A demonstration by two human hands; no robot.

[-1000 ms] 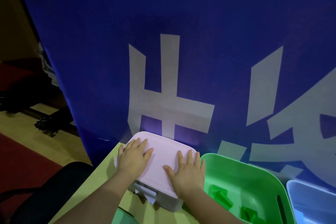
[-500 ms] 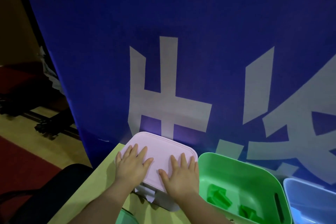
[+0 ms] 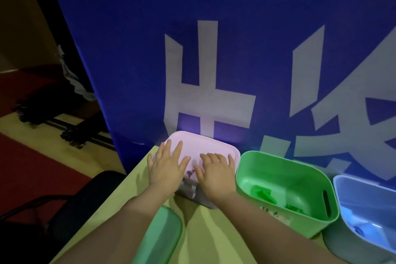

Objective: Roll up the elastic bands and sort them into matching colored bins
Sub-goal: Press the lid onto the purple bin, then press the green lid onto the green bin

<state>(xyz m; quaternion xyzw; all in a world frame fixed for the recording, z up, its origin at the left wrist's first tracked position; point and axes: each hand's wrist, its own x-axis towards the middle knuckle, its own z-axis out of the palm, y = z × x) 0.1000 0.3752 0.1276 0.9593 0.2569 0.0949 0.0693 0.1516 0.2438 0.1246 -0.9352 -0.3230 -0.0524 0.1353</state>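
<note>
Yellow-green table (image 3: 214, 231) stands in front of a big blue banner (image 3: 235, 28) with white shapes on it. At the back of the table, right by the banner, is a bin (image 3: 203, 200) with a pink lid (image 3: 205, 146) on top. Both hands lie flat on this lid. The left hand (image 3: 168, 167) is on the left part, with its fingers straight and spread wide. The right hand (image 3: 215, 172) is just beside it, with its fingers close together and a little bent at the tips. Neither hand holds anything.

Just to the right of the pink lid is an open green bin (image 3: 278, 159). Some green bands (image 3: 263, 194) lie at the bottom of it. Next to that, at the edge of the view, is a blue bin (image 3: 364, 186), also open. A green lid (image 3: 158, 238) lies flat on the table between the two arms.

Off to the left of the table are a black chair (image 3: 85, 195) and a red floor (image 3: 32, 167).
</note>
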